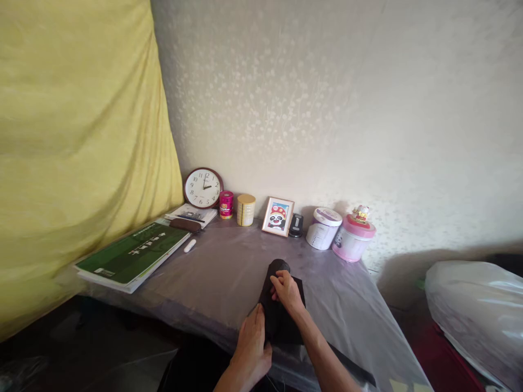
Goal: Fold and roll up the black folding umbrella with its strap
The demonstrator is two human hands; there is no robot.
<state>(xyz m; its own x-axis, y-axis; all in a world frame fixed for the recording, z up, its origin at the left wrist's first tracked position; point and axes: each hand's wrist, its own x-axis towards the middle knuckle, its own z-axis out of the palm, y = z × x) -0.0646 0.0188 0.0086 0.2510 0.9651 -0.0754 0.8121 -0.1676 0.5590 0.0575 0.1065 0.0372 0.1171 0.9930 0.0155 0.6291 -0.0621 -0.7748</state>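
A black bundle (272, 321) lies at the table's near edge, rounded at its far end, with a flat dark flap (297, 288) spread on its right. Its exact kind I cannot make out. My left hand (251, 340) is against the bundle's left side, fingers close together along it and the thumb lower down. Over the bundle's upper part is my right hand (286, 291), its fingers curled in against the black surface. What the right fingertips grip is partly hidden. A dark strip (351, 365) runs toward the lower right, beneath my right forearm.
A plastic sheet covers the table (220, 277). Green book (134, 253), brown case (186, 224), white oval item (190, 246) and clock (203, 188) stand left. Tins (245, 210), a panda picture (278, 216), black device (296, 225) and tubs (324, 228) line the back.
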